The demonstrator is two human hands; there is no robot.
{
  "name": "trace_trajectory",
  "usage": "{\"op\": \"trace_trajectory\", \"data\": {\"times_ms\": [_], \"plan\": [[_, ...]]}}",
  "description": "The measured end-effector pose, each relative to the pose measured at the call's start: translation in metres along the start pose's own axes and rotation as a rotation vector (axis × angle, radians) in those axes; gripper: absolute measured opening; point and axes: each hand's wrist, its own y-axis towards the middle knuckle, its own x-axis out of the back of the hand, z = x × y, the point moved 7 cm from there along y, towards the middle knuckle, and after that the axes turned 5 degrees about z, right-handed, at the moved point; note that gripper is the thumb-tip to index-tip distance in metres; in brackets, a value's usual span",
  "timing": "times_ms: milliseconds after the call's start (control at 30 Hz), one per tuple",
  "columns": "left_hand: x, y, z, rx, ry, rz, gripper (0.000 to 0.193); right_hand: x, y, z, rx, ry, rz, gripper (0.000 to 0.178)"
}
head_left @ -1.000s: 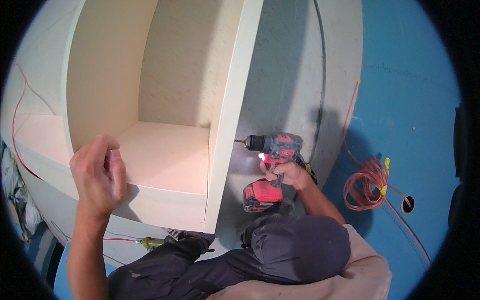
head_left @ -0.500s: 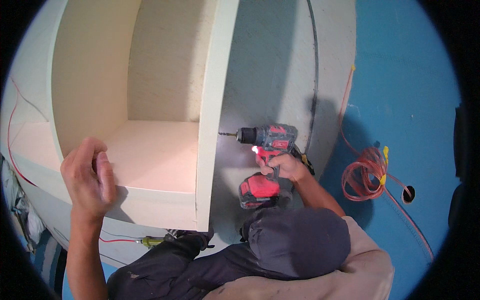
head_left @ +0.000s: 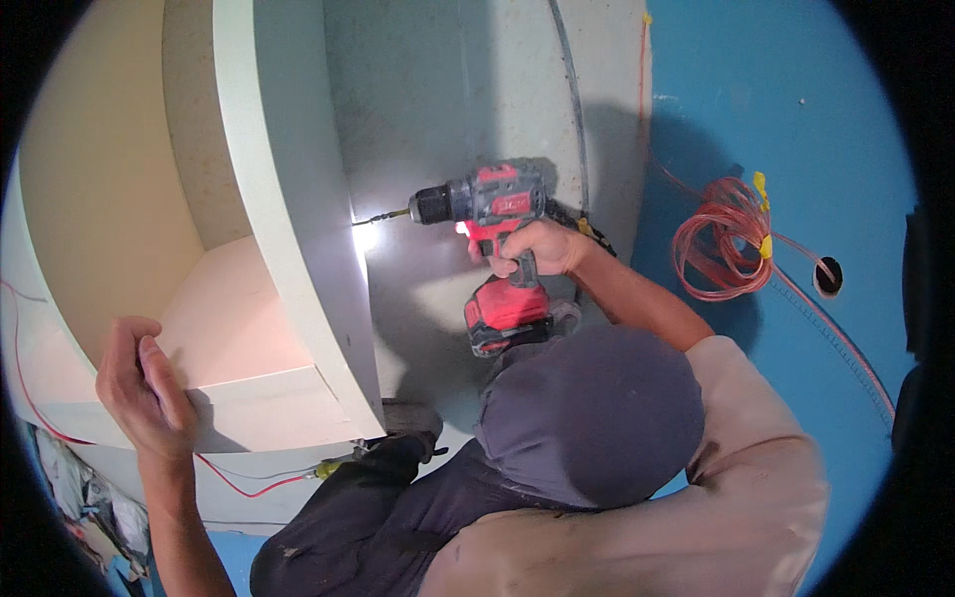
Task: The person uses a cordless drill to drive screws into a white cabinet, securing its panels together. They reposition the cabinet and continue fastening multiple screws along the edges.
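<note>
In my right hand [head_left: 542,249] is a red and black cordless drill [head_left: 512,204], the fingers wrapped round its grip. Its work light shines, and a long twist drill bit [head_left: 383,216] points left, the tip at the outer face of a pale cabinet side panel [head_left: 318,239]. Whether the tip has entered the panel I cannot tell. The red battery [head_left: 507,303] is at the drill's lower end. My left hand [head_left: 149,388] is curled at the front corner of the cabinet, where a left upright panel [head_left: 90,199] meets the pinkish shelf [head_left: 229,318].
A coil of clear reddish cable [head_left: 721,239] with yellow ties hangs on the blue surface beside a round hole [head_left: 828,277]. A black cable [head_left: 574,109] runs along the grey surface. Thin red wire [head_left: 254,490] lies below the cabinet. Dark rounded cloth [head_left: 592,413] fills the lower middle.
The view has shifted, so the cabinet sits farther left. The drill is nearer the side panel, its bit tip now at the surface. My left hand stays at the cabinet's corner.
</note>
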Motion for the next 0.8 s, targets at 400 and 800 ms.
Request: {"op": "trace_trajectory", "data": {"times_ms": [400,800], "plan": [[-0.003,0.004,0.003,0.025,-0.084,0.013,0.01,0.001,-0.003,-0.023,0.02,0.075,-0.047,0.061],[-0.003,0.002,-0.002,0.034,-0.009,0.033,0.015,-0.004,0.0,-0.001,0.032,-0.112,-0.059,0.062]]}}
